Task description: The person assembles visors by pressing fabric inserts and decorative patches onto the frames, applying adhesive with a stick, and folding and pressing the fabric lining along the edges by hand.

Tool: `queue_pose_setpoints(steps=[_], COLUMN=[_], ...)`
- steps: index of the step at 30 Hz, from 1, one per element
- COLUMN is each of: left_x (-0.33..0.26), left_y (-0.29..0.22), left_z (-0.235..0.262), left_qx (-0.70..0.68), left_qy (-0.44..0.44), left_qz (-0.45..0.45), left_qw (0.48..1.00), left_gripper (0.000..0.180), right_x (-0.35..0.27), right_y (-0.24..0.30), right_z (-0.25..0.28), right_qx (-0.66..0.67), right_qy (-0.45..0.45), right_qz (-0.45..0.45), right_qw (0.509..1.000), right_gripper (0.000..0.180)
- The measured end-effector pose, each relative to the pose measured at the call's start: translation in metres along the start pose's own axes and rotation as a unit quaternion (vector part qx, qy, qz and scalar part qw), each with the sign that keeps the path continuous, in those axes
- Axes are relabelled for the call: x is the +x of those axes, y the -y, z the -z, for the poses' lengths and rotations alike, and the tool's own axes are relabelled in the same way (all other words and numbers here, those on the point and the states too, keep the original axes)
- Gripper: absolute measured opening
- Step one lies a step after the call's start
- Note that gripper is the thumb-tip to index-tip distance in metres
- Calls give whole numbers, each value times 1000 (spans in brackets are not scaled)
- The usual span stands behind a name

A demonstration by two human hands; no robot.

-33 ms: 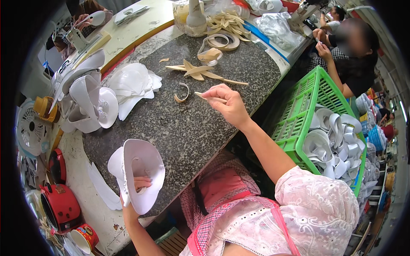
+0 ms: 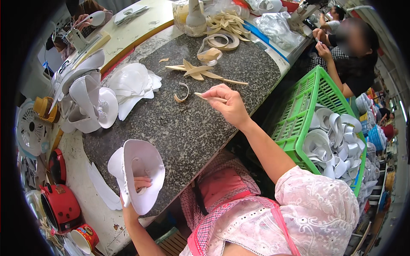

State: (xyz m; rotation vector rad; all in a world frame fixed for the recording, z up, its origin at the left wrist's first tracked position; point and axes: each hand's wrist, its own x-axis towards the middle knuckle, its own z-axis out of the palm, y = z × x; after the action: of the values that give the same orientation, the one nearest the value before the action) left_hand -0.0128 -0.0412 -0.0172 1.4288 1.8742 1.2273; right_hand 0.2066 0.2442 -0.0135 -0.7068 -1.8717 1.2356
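Note:
My left hand [image 2: 142, 182] grips a white shoe upper [image 2: 150, 164] above the near left of the table, its fingers reaching inside the opening. Part of that hand is hidden behind the upper. Between the fingertips of my right hand [image 2: 229, 104] is a thin beige strip [image 2: 199, 94], held just over the dark stone tabletop [image 2: 183, 132]. Left of this strip lies a curled beige band [image 2: 187, 90]. Flat pointed beige strips [image 2: 194, 70] lie crossed just beyond my right hand. White flat pieces [image 2: 132, 83] form a pile farther left, beside several stacked white uppers [image 2: 87, 100].
A green crate [image 2: 301, 123] full of white uppers stands to the right. At the far side are a rolled beige tape [image 2: 232, 40], more beige strips [image 2: 228, 24] and a crusted pot [image 2: 194, 27]. A fan [image 2: 32, 126] and red box [image 2: 64, 207] line the left. A co-worker [image 2: 348, 64] sits far right.

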Motion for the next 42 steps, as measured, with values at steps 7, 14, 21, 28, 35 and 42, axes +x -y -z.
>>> queue_pose_setpoints(steps=[7, 14, 21, 28, 35, 42], left_x=[2, -1, 0, -3, -6, 1], left_y=[-4, -2, -8, -6, -1, -2], left_z=[-1, -1, -3, -3, -2, -6], left_qx=[-6, -17, -13, 2, 21, 0], left_qy=[13, 4, 4, 0, -5, 4], left_qz=[10, 18, 16, 7, 2, -22], left_qw=[1000, 1000, 1000, 1000, 1000, 1000], left_gripper=[17, 15, 11, 13, 16, 17], right_x=[-8, -15, -17, -24, -27, 21], right_y=[-3, -5, -5, -5, 1, -8], right_z=[5, 6, 7, 6, 9, 78], right_qx=[79, 121, 105, 67, 133, 290], right_qy=[21, 40, 37, 37, 69, -309], right_qz=[-88, -103, -83, -21, -51, 32], right_qw=[993, 987, 990, 997, 987, 905], right_gripper=[17, 14, 12, 15, 28, 62])
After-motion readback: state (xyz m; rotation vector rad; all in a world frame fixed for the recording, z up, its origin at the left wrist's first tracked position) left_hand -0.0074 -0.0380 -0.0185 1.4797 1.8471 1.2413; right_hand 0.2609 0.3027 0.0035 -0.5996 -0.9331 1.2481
